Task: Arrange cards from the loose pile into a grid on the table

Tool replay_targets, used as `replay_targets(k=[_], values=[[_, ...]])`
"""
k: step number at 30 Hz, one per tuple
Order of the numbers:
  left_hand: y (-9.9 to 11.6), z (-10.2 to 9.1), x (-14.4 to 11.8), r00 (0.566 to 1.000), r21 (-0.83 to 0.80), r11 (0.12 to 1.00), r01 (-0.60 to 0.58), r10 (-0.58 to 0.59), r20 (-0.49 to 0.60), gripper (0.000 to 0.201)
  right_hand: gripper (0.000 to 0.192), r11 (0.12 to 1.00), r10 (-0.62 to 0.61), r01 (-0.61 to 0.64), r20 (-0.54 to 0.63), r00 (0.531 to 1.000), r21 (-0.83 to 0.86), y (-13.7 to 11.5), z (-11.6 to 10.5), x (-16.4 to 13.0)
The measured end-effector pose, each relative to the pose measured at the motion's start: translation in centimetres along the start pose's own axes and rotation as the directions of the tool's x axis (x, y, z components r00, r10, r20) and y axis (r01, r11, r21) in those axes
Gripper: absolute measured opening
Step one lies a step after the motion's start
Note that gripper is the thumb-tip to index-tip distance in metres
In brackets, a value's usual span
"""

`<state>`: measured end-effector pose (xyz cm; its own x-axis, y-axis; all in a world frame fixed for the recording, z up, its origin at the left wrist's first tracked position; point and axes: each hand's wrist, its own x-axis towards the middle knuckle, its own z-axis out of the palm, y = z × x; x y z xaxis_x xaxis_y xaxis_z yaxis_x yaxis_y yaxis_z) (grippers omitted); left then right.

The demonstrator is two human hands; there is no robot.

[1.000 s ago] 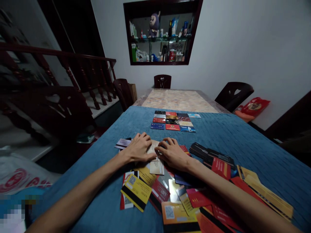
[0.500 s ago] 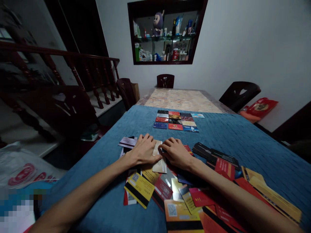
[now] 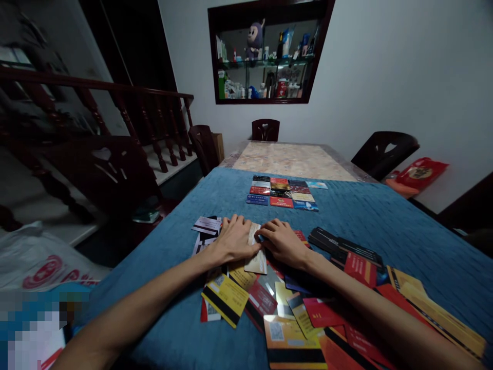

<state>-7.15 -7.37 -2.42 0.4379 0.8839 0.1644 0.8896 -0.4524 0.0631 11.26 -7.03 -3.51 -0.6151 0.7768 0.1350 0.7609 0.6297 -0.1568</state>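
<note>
My left hand (image 3: pixel 234 239) and my right hand (image 3: pixel 283 241) lie palm down side by side on a heap of plastic cards (image 3: pixel 292 303) spread over a blue tablecloth (image 3: pixel 385 226). Between the two hands sits a beige card (image 3: pixel 256 249); fingers of both hands press on it. Whether either hand grips it I cannot tell. Farther back lies a neat grid of cards (image 3: pixel 283 192) in rows. A few white and dark cards (image 3: pixel 207 226) lie just left of my left hand.
Black cards (image 3: pixel 342 246) and gold cards (image 3: pixel 435 313) lie to the right. Beyond the cloth the bare marbled tabletop (image 3: pixel 288 159) shows. Dark chairs (image 3: pixel 381 151) stand around the table, a wooden railing (image 3: pixel 115 108) is on the left, a wall shelf (image 3: pixel 267 51) behind.
The hands stay on the beige card, the fingers drawn slightly closer together. The camera view has shifted a little to the left, so everything appears moved rightward.
</note>
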Motion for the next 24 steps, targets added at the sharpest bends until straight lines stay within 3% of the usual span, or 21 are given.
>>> replay_targets(k=[8,18,24], values=[[0.0,0.1,0.3,1.000,-0.023,0.999,0.024,-0.024,-0.006,0.041,0.031,0.998,0.054,-0.055,-0.014,0.998,-0.028,0.2,0.3,0.0],[-0.3,-0.1,0.2,0.994,-0.013,0.999,-0.051,0.050,-0.101,0.025,0.036,0.997,0.069,-0.070,-0.031,0.997,-0.038,0.3,0.4,0.0],[-1.3,0.7,1.0,0.975,-0.342,0.933,-0.108,0.032,-0.220,0.028,0.048,0.995,0.042,-0.053,-0.136,0.990,-0.079,0.5,0.9,0.0]])
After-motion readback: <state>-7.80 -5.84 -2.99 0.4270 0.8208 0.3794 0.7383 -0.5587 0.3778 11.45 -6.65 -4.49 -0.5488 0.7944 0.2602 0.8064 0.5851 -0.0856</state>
